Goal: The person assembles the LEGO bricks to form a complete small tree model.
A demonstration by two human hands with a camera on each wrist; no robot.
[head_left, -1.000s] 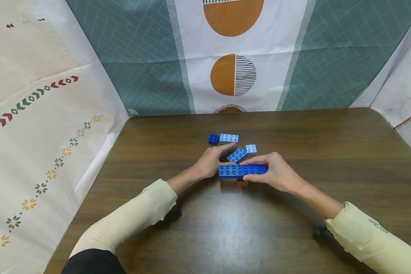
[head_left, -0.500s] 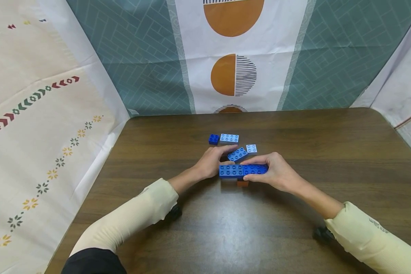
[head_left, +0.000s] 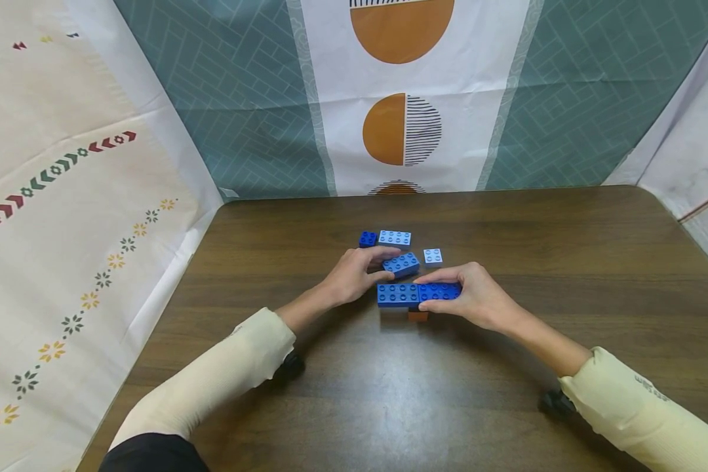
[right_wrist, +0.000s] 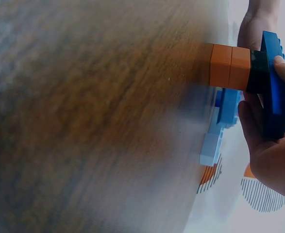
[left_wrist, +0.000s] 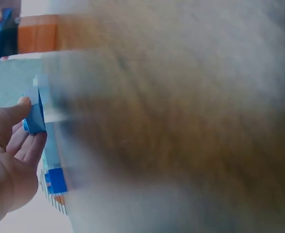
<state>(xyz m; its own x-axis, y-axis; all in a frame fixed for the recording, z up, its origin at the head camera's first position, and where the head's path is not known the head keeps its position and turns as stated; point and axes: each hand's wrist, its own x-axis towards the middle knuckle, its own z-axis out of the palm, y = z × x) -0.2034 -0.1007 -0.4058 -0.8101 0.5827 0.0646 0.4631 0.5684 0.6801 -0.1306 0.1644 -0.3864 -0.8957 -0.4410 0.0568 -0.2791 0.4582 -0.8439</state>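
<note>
In the head view, my left hand point(head_left: 348, 275) pinches a mid-blue eight-stud toy brick point(head_left: 401, 264) between thumb and fingers. The left wrist view also shows the thumb on one side of this brick point(left_wrist: 34, 111) and fingers on the other. My right hand point(head_left: 480, 298) grips the right-hand blue brick point(head_left: 438, 291) on top of a stack. Beside that brick, end to end, sits a lighter blue brick point(head_left: 398, 295). Beneath them the right wrist view reveals a dark brick point(right_wrist: 259, 72) and two orange bricks point(right_wrist: 229, 66), standing on the table.
Behind the hands lie a small dark blue brick point(head_left: 367, 239), a pale blue eight-stud brick point(head_left: 394, 238) and a pale four-stud brick point(head_left: 432, 256). The brown wooden table point(head_left: 354, 393) ends at a patterned cloth backdrop point(head_left: 259, 131).
My left hand has shifted left and closed its thumb and fingers on the mid-blue brick, which has moved slightly left and turned. The right hand stays in place on the stack.
</note>
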